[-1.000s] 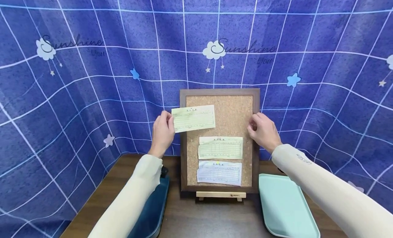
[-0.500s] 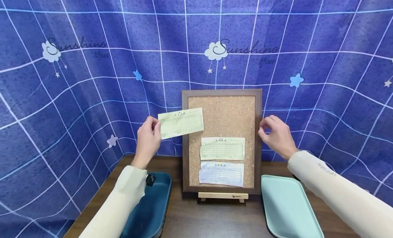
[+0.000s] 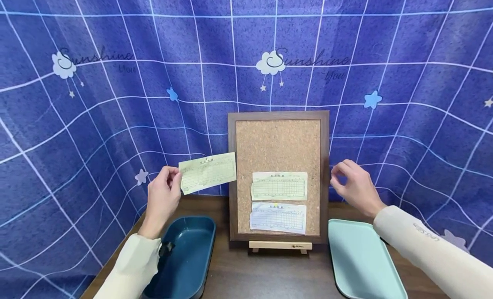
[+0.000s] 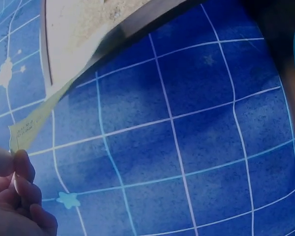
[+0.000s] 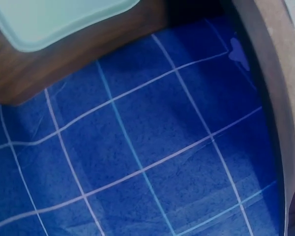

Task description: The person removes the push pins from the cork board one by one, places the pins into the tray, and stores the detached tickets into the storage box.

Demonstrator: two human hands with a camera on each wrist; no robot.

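Observation:
A pale green printed slip hangs tilted in the air, pinched at its left end by my left hand. Its right end overlaps the left frame edge of the corkboard in the head view. The left wrist view shows the slip almost edge-on above my fingertips. On the cork, a green slip sits above a bluish slip with a yellow spot at its top. Just right of the board, my right hand has thumb and forefinger tips together; anything between them is too small to see.
A wooden stand supports the board on the brown table. A dark blue tray lies to the left, a mint tray to the right. Behind hangs a blue grid-patterned curtain.
The slip in my left hand has moved left and down, away from the upper cork. My right hand has drawn right and slightly down from the board's right edge, fingertips still together.

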